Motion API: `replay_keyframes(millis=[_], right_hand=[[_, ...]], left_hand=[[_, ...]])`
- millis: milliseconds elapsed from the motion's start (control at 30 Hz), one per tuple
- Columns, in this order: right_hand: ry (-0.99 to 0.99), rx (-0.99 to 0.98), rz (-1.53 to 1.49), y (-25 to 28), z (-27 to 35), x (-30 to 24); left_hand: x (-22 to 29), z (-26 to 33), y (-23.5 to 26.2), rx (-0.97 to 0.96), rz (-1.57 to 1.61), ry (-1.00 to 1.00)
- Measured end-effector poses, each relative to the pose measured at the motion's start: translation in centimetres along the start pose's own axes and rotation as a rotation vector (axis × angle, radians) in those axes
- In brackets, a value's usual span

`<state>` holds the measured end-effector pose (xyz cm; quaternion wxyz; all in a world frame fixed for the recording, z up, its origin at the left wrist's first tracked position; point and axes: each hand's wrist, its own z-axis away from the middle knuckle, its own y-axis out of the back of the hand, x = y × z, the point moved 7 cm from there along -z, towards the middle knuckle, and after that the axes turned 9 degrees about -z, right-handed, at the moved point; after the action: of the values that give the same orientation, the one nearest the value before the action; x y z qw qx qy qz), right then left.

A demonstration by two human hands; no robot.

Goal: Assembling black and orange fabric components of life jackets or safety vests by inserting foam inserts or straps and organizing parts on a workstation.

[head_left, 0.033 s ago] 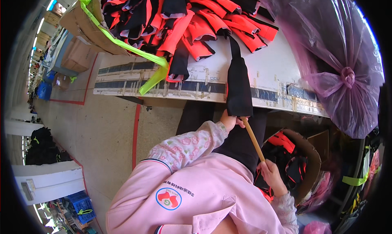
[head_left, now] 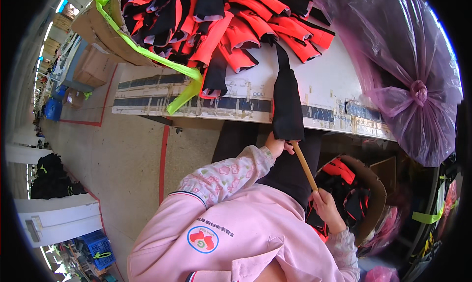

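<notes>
The left hand [head_left: 276, 145] pinches the lower edge of a long black fabric sleeve piece [head_left: 287, 105], fingers closed on the cloth just below the front edge of the white worktable [head_left: 328, 87]. The black piece hangs over that edge, its narrow upper end lying on the tabletop and touching a heap of orange-red and black fabric pieces [head_left: 231, 21]. The right hand [head_left: 326, 209] is wrapped in a fist around the lower end of a slim wooden stick [head_left: 305, 166]. The stick slants up to the left, and its top meets the opening of the black piece, right beside the left hand.

A bulging translucent purple plastic bag [head_left: 393, 50], knotted at its side, sits on the right end of the table. A brown cardboard box [head_left: 105, 31] bound with a lime-green strap [head_left: 157, 60] rests on the left part, the strap's loose end dangling over the taped table edge. Below the table, right of the stick, an open round cardboard container [head_left: 369, 181] holds more orange and black pieces.
</notes>
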<state>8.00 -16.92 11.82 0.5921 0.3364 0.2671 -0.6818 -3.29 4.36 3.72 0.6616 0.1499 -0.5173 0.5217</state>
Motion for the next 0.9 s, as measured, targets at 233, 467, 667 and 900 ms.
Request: replay_keyframes(millis=[233, 467, 667, 900], right_hand=[[-0.047, -0.032, -0.153, -4.1, -8.0, -5.2], [-0.089, -0.246, -0.601, -8.4, -11.3, -5.2], [-0.054, -0.269, -0.578, -7.4, -9.4, -5.6], [-0.14, -0.033, -0.773, -6.2, -1.1, -0.9]], left_hand=[[-0.2, 0.1, 0.8, 0.051, -0.215, 0.093], [-0.8, -0.7, 1.2, 0.186, -0.145, 0.07], [-0.3, -0.1, 0.4, 0.056, -0.114, 0.044], [0.3, 0.3, -0.5, 0.088, -0.05, -0.049]])
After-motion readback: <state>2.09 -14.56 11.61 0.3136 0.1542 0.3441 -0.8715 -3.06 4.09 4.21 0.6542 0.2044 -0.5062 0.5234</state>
